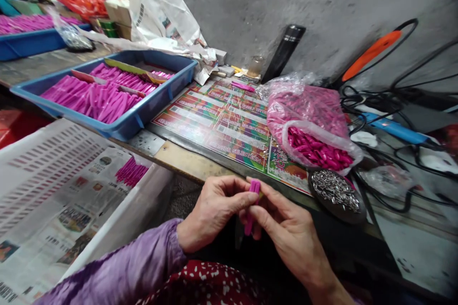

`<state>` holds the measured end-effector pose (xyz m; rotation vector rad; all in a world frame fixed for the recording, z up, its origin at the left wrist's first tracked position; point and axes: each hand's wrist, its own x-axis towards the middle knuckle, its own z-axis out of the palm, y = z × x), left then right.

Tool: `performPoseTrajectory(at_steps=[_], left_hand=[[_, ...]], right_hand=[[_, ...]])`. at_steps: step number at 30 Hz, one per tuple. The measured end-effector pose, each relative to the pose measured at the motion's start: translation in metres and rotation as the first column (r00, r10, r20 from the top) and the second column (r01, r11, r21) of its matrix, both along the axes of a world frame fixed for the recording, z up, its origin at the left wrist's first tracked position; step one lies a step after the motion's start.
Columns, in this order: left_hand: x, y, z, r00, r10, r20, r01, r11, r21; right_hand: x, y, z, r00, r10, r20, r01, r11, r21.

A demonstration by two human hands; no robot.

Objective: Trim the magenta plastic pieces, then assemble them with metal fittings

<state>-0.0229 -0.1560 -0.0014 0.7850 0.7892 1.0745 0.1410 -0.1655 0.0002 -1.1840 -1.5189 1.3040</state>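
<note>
A slim magenta plastic piece (255,186) is pinched upright between both hands in front of the table edge; its exact kind does not show. My left hand (216,202) grips its upper part with thumb and fingers. From the other side, my right hand (288,228) closes its thumb and fingers around the middle and lower part. To the right lies an open plastic bag (307,105) full of small magenta pieces (315,147). Beside the bag is a dark dish (358,217) heaped with tiny metal parts (334,190).
A blue tray (134,121) holds rows of magenta pieces (110,102) at left. Below it, a newspaper-lined crate (86,200) contains more pieces (131,171). A printed sheet (229,128) covers the tabletop. Black cables (400,152) and an orange-handled tool (372,55) occupy the right.
</note>
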Motion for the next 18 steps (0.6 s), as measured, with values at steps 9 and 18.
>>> performPoseTrajectory(at_steps=[9,18], left_hand=[[0.001,0.051,0.044,1.000,0.004,-0.004,-0.003,0.968,0.250],[0.007,0.074,0.051,0.999,0.047,-0.015,-0.039,0.942,0.334]], right_hand=[[-0.003,0.053,0.043,0.998,0.037,-0.048,-0.030,0.988,0.151],[-0.005,0.076,0.057,0.994,0.078,-0.071,-0.062,0.976,0.210]])
